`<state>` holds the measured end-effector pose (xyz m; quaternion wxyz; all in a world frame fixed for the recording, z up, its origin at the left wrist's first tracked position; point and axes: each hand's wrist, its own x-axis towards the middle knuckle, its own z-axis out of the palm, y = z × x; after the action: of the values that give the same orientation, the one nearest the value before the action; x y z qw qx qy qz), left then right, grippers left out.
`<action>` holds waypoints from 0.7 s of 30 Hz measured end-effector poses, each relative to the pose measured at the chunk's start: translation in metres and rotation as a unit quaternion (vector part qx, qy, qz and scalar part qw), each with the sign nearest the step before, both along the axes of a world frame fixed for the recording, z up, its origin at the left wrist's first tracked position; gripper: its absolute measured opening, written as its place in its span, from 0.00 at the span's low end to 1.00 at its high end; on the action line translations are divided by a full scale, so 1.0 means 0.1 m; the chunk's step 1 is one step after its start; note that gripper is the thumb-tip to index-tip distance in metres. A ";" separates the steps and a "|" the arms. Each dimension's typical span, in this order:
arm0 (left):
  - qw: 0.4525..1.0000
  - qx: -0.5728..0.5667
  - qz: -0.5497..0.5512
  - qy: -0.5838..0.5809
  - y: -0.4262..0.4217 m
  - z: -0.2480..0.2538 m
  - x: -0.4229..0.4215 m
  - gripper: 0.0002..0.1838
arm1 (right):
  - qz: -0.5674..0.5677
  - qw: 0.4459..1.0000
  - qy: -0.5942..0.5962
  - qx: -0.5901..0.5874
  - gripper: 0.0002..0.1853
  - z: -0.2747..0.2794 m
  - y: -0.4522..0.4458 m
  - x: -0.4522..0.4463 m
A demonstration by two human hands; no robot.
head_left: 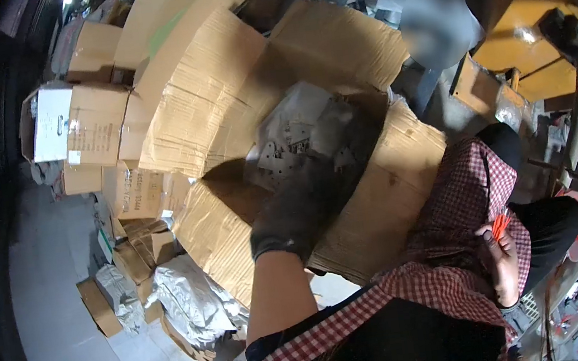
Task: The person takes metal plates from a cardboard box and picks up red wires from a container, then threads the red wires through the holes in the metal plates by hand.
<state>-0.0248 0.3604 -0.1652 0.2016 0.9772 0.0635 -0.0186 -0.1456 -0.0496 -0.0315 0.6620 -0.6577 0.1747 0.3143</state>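
Observation:
My left hand (299,204), in a dark grey glove, reaches down into a large open cardboard box (373,217). It lies over a clear plastic bag (295,111) of flat metal plates with small holes. Motion blur and shadow hide its fingers, so I cannot tell whether they grip the bag or a plate. My right hand (504,262) rests by my lap at the right, against the checkered apron (447,233). Its fingers are closed around a small bunch of thin orange strips (501,225), whose tips stick out above them.
Stacked cardboard cartons (94,125) stand to the left. White plastic sacks (188,301) and flattened cardboard lie on the floor below them. Yellow machinery (535,13) with a curved grey pipe (577,116) stands to the right. A blurred person is across the box.

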 end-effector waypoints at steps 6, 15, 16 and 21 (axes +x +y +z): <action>0.986 0.089 0.005 0.139 0.01 -0.01 0.07 0.18 | -0.036 0.994 -0.043 -0.088 0.08 0.09 -0.11 0.06; 0.966 -0.024 0.115 0.229 0.65 -1.23 0.30 0.29 | -0.060 0.996 -0.016 -0.070 0.09 -0.04 -0.31 0.06; 0.965 -0.027 0.121 0.233 0.64 -1.20 0.31 0.29 | -0.064 0.996 -0.013 -0.069 0.09 -0.02 -0.32 0.07; 0.957 -0.041 0.148 0.247 0.51 -0.92 0.34 0.30 | -0.053 0.994 -0.005 -0.100 0.09 -0.05 -0.35 0.06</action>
<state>0.0095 0.4115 -0.2573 0.2199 0.9129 0.2545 -0.2315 -0.1393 -0.0849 -0.0360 0.6094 -0.7118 0.2366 0.2570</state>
